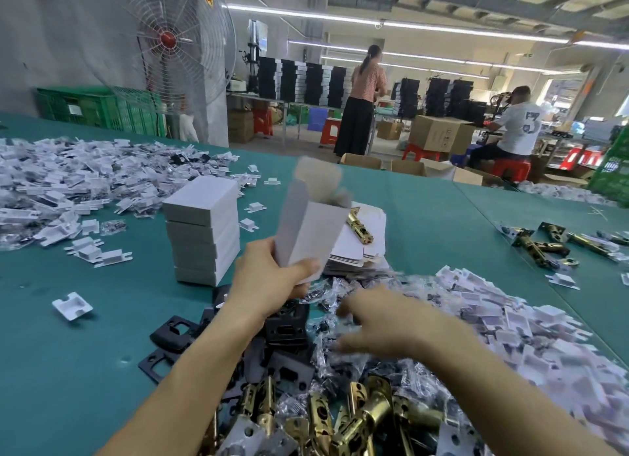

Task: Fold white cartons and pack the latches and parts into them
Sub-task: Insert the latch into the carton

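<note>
Plainly, left hand (272,282) grips an open white carton (309,231), right hand (381,323) spread blurrily above bagged parts (340,363)

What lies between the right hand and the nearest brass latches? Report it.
In the head view, clear bags of small dark parts fill the stretch between the right hand and the brass latches.

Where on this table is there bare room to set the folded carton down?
Bare green table lies between the flat carton blanks and the far-right latches, and again left of the left hand, between the carton stack and the lone white insert. The near middle is crowded with black plates, bagged parts and brass latches.
</note>
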### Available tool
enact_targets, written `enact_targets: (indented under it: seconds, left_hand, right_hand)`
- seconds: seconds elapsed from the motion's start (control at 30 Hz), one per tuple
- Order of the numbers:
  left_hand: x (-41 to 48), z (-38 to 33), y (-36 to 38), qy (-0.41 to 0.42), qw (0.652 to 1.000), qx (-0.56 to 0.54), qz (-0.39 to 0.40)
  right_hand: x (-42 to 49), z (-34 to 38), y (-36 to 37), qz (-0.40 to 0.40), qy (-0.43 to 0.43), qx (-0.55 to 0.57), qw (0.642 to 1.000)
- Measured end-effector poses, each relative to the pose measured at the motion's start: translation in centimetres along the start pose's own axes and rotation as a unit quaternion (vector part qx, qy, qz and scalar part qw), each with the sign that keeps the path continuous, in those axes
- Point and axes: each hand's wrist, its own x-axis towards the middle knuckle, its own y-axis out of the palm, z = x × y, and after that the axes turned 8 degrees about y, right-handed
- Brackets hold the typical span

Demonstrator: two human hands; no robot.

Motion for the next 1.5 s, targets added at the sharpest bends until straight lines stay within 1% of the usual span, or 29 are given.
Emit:
enact_targets:
  seconds: [0.03,0.1,0.13,0.2,0.23,0.27,0.33,0.4,0.5,0.57,0.6,0.63,0.73,0.8,0.87,0.9,0.97,1.03,1.17,1.23,1.3,1.4,1.5]
  left_hand:
    - [-0.2,0.0,0.3,0.005,1.000,0.009,0.014]
    - [-0.5,-0.1,0.8,0.010,0.999,-0.023,0.036]
    - [-0.5,-0.2,1.0,0.012,0.998,-0.052,0.038]
    - [-0.4,-0.3,0.9,0.020,0.996,-0.081,0.033]
    - [-0.4,-0.1,0.7,0.026,0.997,-0.070,0.027]
    - [-0.3,0.1,0.6,0.034,0.999,-0.036,0.020]
    - [-0.3,0.4,0.4,0.044,0.998,0.043,0.015]
    - [-0.5,0.5,0.3,0.034,0.998,0.051,0.017]
    - [-0.6,0.2,0.3,0.015,0.998,0.043,0.041]
    - [-0.8,-0.1,0.4,0.000,0.996,0.028,0.081]
    - [-0.9,-0.2,0.4,-0.009,0.995,0.011,0.103]
    - [-1.1,-0.4,0.6,-0.016,0.992,-0.008,0.125]
    - [-1.4,-0.6,0.8,-0.027,0.983,-0.051,0.172]
    - [-1.4,-0.7,0.7,-0.029,0.981,-0.061,0.179]
    - [-1.4,-0.6,0.5,-0.029,0.980,-0.065,0.185]
    - [-1.4,-0.7,0.5,-0.029,0.979,-0.068,0.191]
    - [-1.5,-0.8,0.5,-0.026,0.975,-0.074,0.206]
    - [-1.6,-0.9,0.5,-0.024,0.974,-0.080,0.211]
    - [-1.6,-0.8,0.5,-0.024,0.978,-0.059,0.197]
    - [-1.7,-0.7,0.7,-0.034,0.978,-0.052,0.197]
    - [-1.8,-0.7,0.8,-0.043,0.979,-0.054,0.194]
    - [-1.9,-0.8,0.9,-0.050,0.977,-0.068,0.197]
    - [-1.9,-1.0,0.8,-0.048,0.973,-0.080,0.209]
  right_hand:
    - [0.2,0.2,0.8,0.016,0.004,-0.025,1.000]
    - [0.6,0.3,1.7,-0.016,0.006,-0.046,0.999]
    - [0.7,0.2,2.0,-0.036,-0.002,-0.031,0.999]
    - [0.6,0.1,2.0,-0.050,-0.027,0.015,0.998]
    - [0.5,0.0,1.8,-0.059,-0.041,0.034,0.997]
    - [0.3,-0.2,1.4,-0.077,-0.056,0.055,0.994]
    - [-0.2,-0.8,0.2,-0.133,-0.082,0.118,0.981]
    - [-1.2,-1.7,-1.6,-0.206,-0.090,0.209,0.952]
    - [-3.1,-3.0,-4.4,-0.319,-0.112,0.335,0.879]
    - [-3.8,-3.3,-6.1,-0.374,-0.146,0.372,0.837]
    - [-3.8,-3.4,-6.7,-0.396,-0.156,0.371,0.825]
    - [-3.7,-3.3,-7.3,-0.415,-0.159,0.358,0.822]
    - [-3.1,-2.9,-7.7,-0.451,-0.154,0.287,0.831]
    - [-2.6,-2.7,-7.3,-0.450,-0.157,0.255,0.841]
    - [-2.4,-2.5,-6.9,-0.442,-0.182,0.217,0.851]
    - [-2.3,-2.4,-6.7,-0.438,-0.190,0.207,0.854]
    - [-2.2,-2.3,-6.5,-0.427,-0.180,0.226,0.857]
    - [-2.3,-2.2,-6.6,-0.393,-0.170,0.237,0.872]
    - [-2.7,-2.8,-7.0,-0.287,-0.160,0.160,0.931]
    - [-3.0,-3.2,-6.9,-0.233,-0.129,0.135,0.954]
    - [-3.3,-3.2,-6.8,-0.202,-0.093,0.099,0.970]
    - [-3.5,-3.3,-6.2,-0.202,-0.093,0.098,0.970]
    - [-3.6,-3.8,-5.5,-0.211,-0.139,0.158,0.955]
